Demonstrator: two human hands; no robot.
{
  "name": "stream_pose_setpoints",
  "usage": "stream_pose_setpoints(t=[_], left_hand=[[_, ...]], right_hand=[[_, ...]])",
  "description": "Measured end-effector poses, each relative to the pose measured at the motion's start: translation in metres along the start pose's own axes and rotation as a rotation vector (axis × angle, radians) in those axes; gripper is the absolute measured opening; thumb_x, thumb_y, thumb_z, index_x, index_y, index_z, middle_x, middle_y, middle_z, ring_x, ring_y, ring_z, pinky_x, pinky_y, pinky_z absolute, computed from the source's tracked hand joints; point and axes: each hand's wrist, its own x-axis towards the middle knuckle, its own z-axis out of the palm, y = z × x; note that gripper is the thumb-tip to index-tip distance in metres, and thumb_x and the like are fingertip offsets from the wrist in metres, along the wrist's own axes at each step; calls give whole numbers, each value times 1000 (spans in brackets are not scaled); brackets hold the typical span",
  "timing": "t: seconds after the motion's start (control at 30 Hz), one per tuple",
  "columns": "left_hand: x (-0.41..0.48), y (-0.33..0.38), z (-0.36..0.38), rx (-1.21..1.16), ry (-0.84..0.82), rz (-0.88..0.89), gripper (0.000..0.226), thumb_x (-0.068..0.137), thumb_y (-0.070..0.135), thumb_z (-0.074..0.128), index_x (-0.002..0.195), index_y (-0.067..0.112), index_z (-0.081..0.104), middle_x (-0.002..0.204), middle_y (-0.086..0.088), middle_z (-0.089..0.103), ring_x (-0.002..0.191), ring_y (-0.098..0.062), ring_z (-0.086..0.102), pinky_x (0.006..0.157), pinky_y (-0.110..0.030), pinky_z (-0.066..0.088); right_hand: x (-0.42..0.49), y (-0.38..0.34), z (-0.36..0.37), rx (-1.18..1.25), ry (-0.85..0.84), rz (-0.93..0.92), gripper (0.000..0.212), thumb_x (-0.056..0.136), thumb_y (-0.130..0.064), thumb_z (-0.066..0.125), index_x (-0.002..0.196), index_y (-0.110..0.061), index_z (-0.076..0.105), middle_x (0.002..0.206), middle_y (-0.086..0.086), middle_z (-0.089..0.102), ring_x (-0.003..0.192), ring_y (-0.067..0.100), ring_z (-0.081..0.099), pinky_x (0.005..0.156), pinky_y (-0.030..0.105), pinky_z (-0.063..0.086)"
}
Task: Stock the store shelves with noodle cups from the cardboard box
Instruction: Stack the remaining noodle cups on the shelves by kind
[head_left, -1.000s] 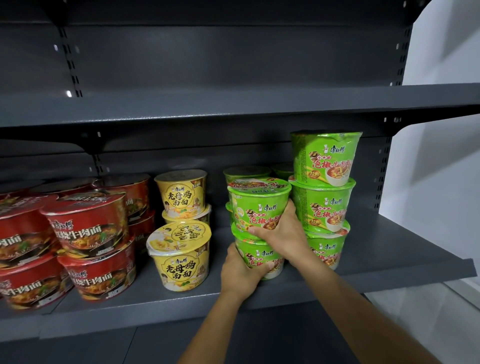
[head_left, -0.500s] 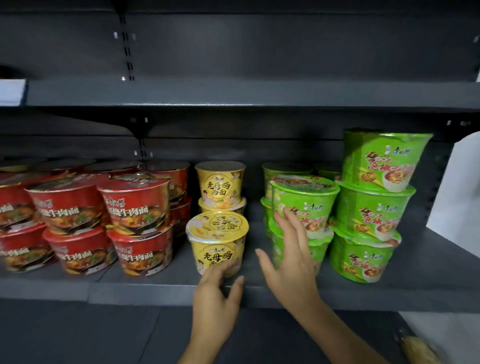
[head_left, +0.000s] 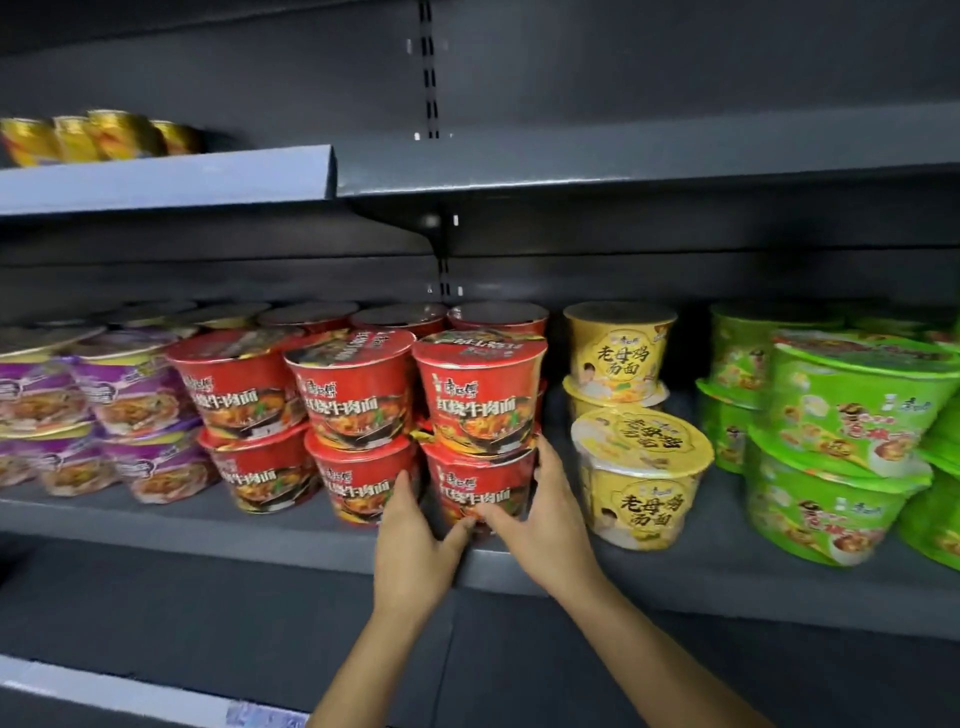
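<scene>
Both hands are at the front edge of the dark grey shelf (head_left: 208, 525), around the lower red noodle cup (head_left: 480, 493) of the rightmost front red stack. The left hand (head_left: 410, 525) lies against the cup's left side with its fingers straight and pointing up into the gap beside the next stack, thumb spread toward the cup's lower front. The right hand (head_left: 548, 514) is cupped round the cup's right side, its fingertips reaching up to where the upper red noodle cup (head_left: 480, 395) sits on it, its thumb lying across the lower front close to the left thumb. The cup stands on the shelf, upright or nearly so, with the upper one stacked on it. More red noodle cups (head_left: 249, 415) stand two high to the left, then purple noodle cups (head_left: 130, 415) at the far left. To the right, just beside the right hand, is a yellow noodle cup (head_left: 641, 483), with a yellow stack (head_left: 618, 353) behind it, and green noodle cups (head_left: 841, 452) beyond. On the upper shelf (head_left: 623, 166), at the left, sit blurred gold packages (head_left: 93, 135).
</scene>
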Motion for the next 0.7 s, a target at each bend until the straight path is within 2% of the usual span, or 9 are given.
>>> stream_pose_setpoints(t=[0.13, 0.2, 0.27, 0.33, 0.47, 0.7], left_hand=[[23, -6, 0, 45, -190, 24, 78, 76, 34, 75, 140, 17, 33, 132, 2, 55, 117, -17, 55, 90, -22, 41], [29, -10, 2, 29, -248, 29, 79, 77, 35, 74, 140, 17, 30, 131, 2, 56, 116, -18, 56, 90, -23, 40], [31, -14, 4, 8, -248, 36, 82, 75, 39, 76, 141, 18, 30, 129, 4, 57, 115, -18, 57, 89, -26, 42], [30, -17, 4, 3, -213, 32, 81, 72, 43, 77, 137, 20, 35, 125, 5, 59, 112, -17, 59, 87, -27, 45], [27, -16, 3, -4, -161, 31, 73, 71, 45, 78, 130, 21, 41, 121, 8, 60, 109, -15, 59, 82, -22, 43], [25, -15, 5, 2, -134, 31, 70, 70, 46, 78, 126, 23, 42, 118, 8, 61, 106, -13, 61, 83, -25, 48]], right_hand=[[11, 2, 23, 53, 57, 117, 122, 64, -38, 83, 150, -25, -2, 142, -6, 39, 126, 12, 45, 95, 25, 44], [15, 1, 29, 79, 96, 146, 118, 61, -39, 86, 148, -29, 7, 133, -12, 46, 116, 7, 52, 86, 17, 45], [18, 1, 30, 119, 113, 143, 103, 61, -35, 88, 139, -36, 21, 119, -22, 52, 105, -1, 56, 80, 12, 45], [18, 2, 28, 161, 103, 156, 96, 63, -31, 88, 136, -41, 26, 115, -27, 54, 102, -6, 56, 80, 14, 46], [17, 7, 27, 178, 81, 201, 98, 62, -35, 86, 140, -39, 26, 121, -23, 55, 109, 0, 57, 87, 27, 52], [20, 12, 25, 215, 42, 225, 99, 61, -34, 87, 139, -43, 28, 123, -22, 57, 111, 0, 57, 91, 32, 52]])
